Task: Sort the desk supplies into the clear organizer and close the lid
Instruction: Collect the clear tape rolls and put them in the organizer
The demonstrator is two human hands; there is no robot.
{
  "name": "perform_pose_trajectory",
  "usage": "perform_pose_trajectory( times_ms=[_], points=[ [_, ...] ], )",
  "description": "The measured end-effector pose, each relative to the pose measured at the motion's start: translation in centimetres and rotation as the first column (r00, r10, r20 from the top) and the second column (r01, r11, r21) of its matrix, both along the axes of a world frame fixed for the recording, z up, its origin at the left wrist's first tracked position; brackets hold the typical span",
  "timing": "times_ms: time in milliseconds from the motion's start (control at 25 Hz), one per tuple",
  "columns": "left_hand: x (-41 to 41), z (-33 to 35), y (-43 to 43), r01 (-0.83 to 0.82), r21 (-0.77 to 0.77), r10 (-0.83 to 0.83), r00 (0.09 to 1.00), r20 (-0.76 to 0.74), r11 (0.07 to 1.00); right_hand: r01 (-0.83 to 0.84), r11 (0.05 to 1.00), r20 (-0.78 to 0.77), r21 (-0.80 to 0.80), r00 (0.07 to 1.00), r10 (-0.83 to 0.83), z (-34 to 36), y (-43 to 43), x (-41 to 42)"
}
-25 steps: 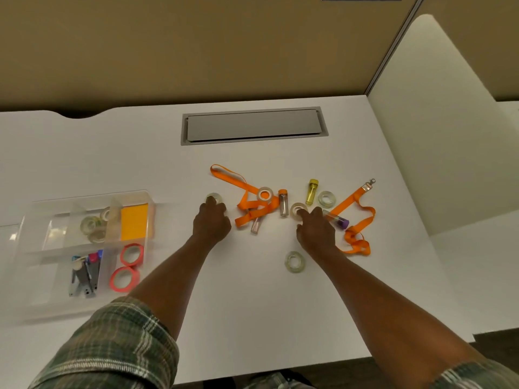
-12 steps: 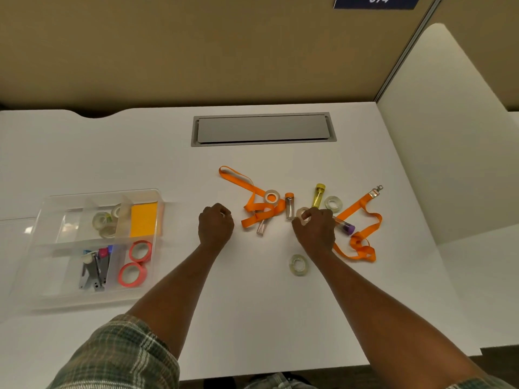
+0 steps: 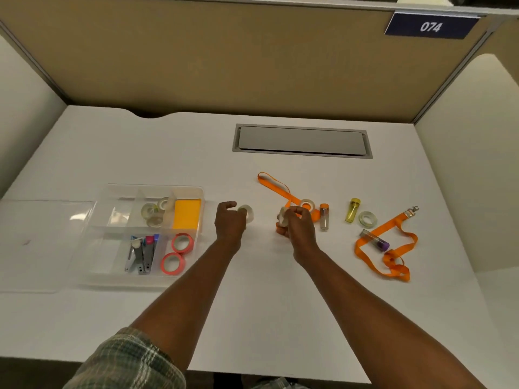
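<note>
Clear organizer point(image 3: 126, 282) lies open left of scattered tape rolls point(image 3: 367, 219), vials point(image 3: 353, 213), lanyards point(image 3: 397, 269).

One head-worn wide-angle view, above the near edge of the desk point(image 3: 266, 318), facing forward and down — close, partition point(image 3: 224, 66) beyond.

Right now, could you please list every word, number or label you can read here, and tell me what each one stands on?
"074": white digits on the dark blue sign at the top of the tan partition.
Nothing else is readable: the yellow vial, the loose tape roll and the things in the clear organizer show no legible print.
</note>
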State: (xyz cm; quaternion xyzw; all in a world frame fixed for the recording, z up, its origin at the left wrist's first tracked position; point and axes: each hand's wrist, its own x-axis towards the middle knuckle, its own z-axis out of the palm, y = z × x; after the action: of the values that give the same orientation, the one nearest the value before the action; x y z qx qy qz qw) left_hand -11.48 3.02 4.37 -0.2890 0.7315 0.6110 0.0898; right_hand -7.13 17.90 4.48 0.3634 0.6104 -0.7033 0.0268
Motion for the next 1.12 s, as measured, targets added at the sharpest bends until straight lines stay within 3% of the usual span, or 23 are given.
perform_pose_trajectory(
  times_ms=[120, 240, 400, 520, 760, 960, 1120],
  points=[
    [-0.1, 0.8, -3.4, -0.079, 0.137, 0.078, 0.997, 0.010, 0.987, -0.057, 0.984, -0.034, -0.168, 0.998, 0.052, 1.2, -4.1, -1.1],
    [-0.4, 1.8, -7.6, -0.155, 0.260, 0.148, 0.988, 0.046, 0.953, -0.109, 0.969, -0.039, -0.223, 0.994, 0.102, 1.6, -8.4, -2.3],
    [-0.9, 2.7, -14.3, -0.185, 0.292, 0.186, 0.982, 0.025, 0.938, -0.194, 0.943, -0.010, -0.272, 0.980, 0.199, 2.4, -14.6, -4.1],
    [-1.1, 2.8, -19.0, -0.234, 0.270, 0.242, 0.970, 0.003, 0.934, -0.294, 0.919, -0.010, -0.262, 0.953, 0.302, 3.0, -19.2, -5.5],
    [-1.9, 1.8, -26.1, -0.276, 0.173, 0.284, 0.959, -0.023, 0.945, -0.487, 0.871, -0.011, -0.069, 0.873, 0.488, 2.0, -26.4, -7.8],
    [-2.8, 1.0, -27.9, -0.230, 0.104, 0.235, 0.971, -0.033, 0.968, -0.449, 0.893, 0.061, -0.008, 0.892, 0.449, 0.8, -29.3, -9.0],
    [-3.4, 0.4, -27.9, -0.100, -0.069, 0.096, 0.993, -0.067, 0.993, -0.442, 0.896, 0.073, 0.050, 0.896, 0.438, 0.2, -30.1, -9.6]
  ],
)
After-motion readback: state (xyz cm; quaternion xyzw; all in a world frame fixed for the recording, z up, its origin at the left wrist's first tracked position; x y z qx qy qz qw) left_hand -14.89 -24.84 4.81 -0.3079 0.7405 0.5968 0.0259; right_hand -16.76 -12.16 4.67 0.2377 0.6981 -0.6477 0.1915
